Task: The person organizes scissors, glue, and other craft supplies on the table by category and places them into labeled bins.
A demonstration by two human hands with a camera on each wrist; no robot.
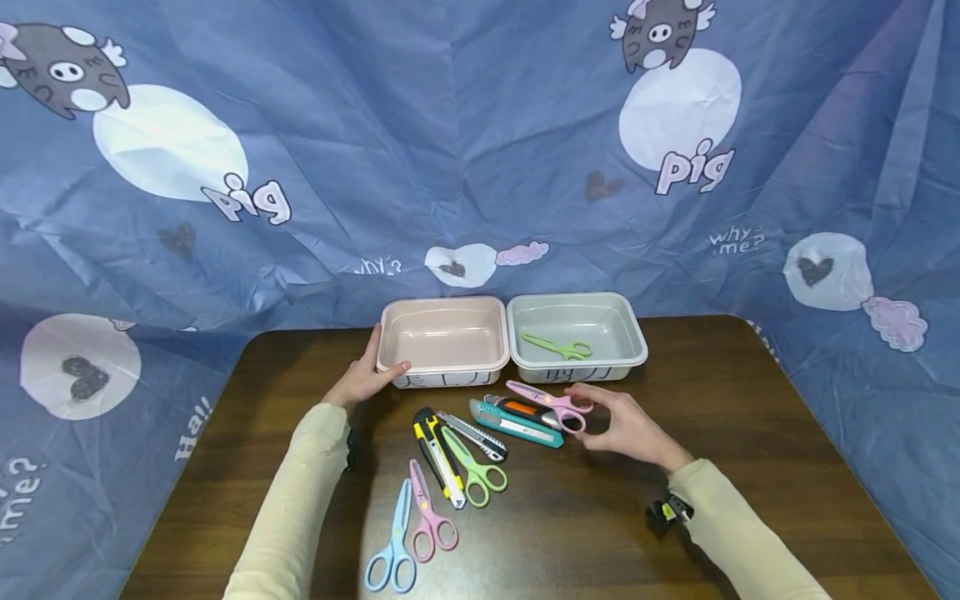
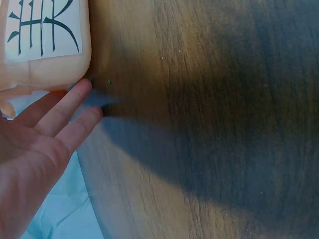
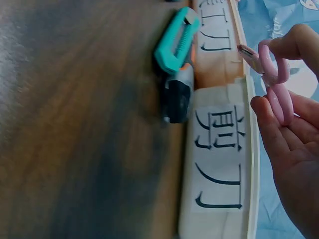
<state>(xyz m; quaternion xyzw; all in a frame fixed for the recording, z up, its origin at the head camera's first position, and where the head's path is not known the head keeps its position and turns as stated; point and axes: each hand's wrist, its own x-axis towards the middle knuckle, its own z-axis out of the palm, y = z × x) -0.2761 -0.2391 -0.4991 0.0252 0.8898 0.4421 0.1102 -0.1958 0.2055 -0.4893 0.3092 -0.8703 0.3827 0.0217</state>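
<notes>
My right hand pinches pink scissors by the handle loops, the blades pointing left. In the head view these scissors overlap the orange-and-black utility knife and the teal utility knife; in the right wrist view they appear by the bins' rims. My left hand touches the left end of the pink bin, thumb at its front corner and fingers extended along the side. Inside the grey-green bin lie small green scissors.
On the table lie a yellow-and-black utility knife, a grey utility knife, green scissors, pink scissors and blue scissors. Both bins carry labels on their fronts. Behind the table hangs a blue printed cloth.
</notes>
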